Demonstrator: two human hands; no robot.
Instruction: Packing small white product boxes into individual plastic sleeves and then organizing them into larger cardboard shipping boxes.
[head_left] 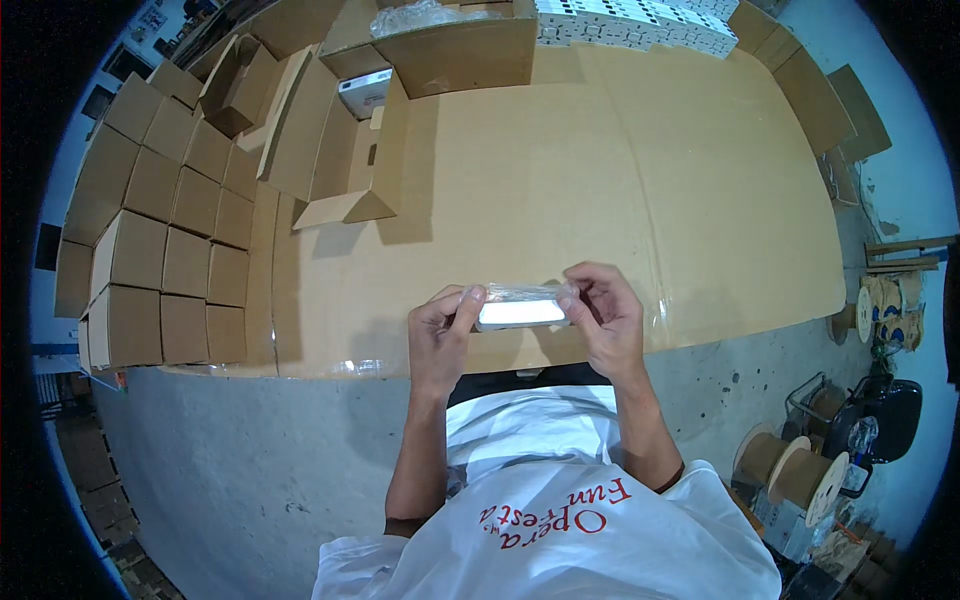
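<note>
A flat white rectangular item [520, 312] in a clear plastic wrap is held between both hands above the near edge of the cardboard-covered table [600, 180]. My left hand [442, 335] pinches its left end with thumb and fingers. My right hand [606, 312] grips its right end, fingers curled over the top of the plastic.
An open cardboard box [350, 160] with a white item inside stands at the back left. Stacks of closed small cartons [170, 230] fill the left side. A big open carton [460, 45] and rows of white boxes [640, 25] sit at the far edge. Wooden cable spools [795, 470] stand on the floor, right.
</note>
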